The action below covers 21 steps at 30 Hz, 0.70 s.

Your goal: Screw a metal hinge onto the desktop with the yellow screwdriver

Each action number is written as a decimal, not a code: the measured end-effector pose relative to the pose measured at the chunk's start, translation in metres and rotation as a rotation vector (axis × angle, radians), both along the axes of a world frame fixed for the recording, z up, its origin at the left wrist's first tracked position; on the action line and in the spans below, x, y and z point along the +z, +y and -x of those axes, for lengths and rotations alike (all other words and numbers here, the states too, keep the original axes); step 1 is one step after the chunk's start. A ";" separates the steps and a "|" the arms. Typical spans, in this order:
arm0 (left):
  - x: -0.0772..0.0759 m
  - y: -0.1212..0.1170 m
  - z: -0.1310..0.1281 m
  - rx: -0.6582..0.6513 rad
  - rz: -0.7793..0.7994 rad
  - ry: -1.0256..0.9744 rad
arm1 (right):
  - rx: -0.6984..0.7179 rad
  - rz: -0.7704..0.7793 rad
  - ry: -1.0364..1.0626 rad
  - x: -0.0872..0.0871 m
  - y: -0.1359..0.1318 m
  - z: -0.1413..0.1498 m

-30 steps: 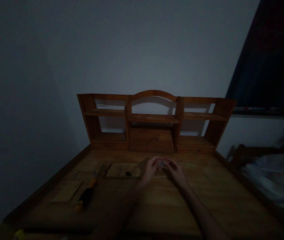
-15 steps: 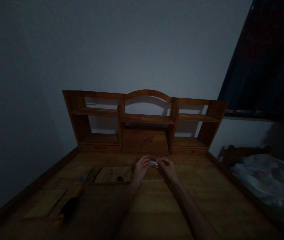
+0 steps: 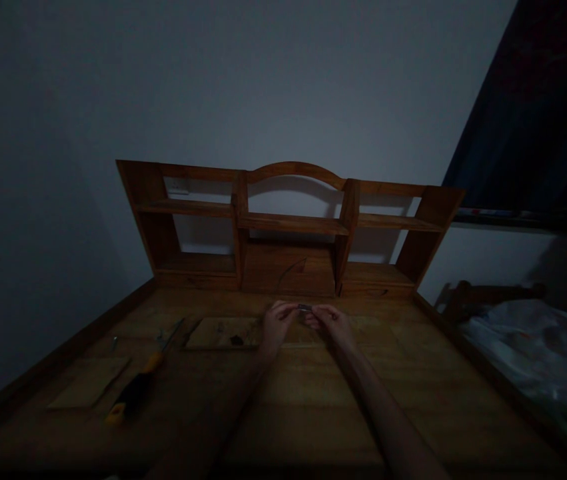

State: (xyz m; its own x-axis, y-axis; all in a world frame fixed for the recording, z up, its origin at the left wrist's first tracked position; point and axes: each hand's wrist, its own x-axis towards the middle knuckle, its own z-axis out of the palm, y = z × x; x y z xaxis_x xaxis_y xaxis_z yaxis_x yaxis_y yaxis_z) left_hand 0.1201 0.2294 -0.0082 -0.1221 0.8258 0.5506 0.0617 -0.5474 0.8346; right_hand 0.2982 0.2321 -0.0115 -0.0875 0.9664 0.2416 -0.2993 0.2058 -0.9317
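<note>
A small metallic piece [image 3: 305, 308] is held up between my two hands above the desk; its exact kind is too dark and small to make out. My left hand [image 3: 278, 325] pinches its left end between thumb and fingers. On the other end, the fingertips of my right hand [image 3: 332, 324] are closed. Below and behind the hands lies a long flat wooden board [image 3: 213, 333] with a dark hole or spot in it. To the left rests a screwdriver [image 3: 136, 392] with a black and yellow handle, its shaft pointing away from me.
A wooden shelf unit [image 3: 290, 223] stands along the desk's back edge against the wall. At left lie a thin square wooden piece [image 3: 90, 383] and a small screw-like metal bit [image 3: 114, 343]. Beyond the right edge is a plastic-covered heap [image 3: 533, 340].
The view has tilted down slightly, so the scene sits higher. The small piece has turned between my fingers, now showing a thin dark edge instead of its bright face.
</note>
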 end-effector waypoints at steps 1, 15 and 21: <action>0.000 -0.001 -0.001 -0.016 0.032 -0.021 | 0.002 0.003 0.023 -0.001 0.001 0.001; 0.010 -0.013 -0.005 -0.309 0.241 -0.182 | -0.108 -0.083 0.041 -0.002 0.001 0.002; 0.009 -0.010 -0.007 -0.274 0.241 -0.263 | -0.110 -0.095 0.010 0.004 -0.002 0.003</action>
State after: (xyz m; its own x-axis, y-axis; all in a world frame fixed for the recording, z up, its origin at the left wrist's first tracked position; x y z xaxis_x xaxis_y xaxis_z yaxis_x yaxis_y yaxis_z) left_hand 0.1267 0.2192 0.0010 0.0085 0.9481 0.3180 -0.2898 -0.3020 0.9082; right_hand 0.2949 0.2305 -0.0079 0.0208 0.9428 0.3327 -0.2788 0.3251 -0.9037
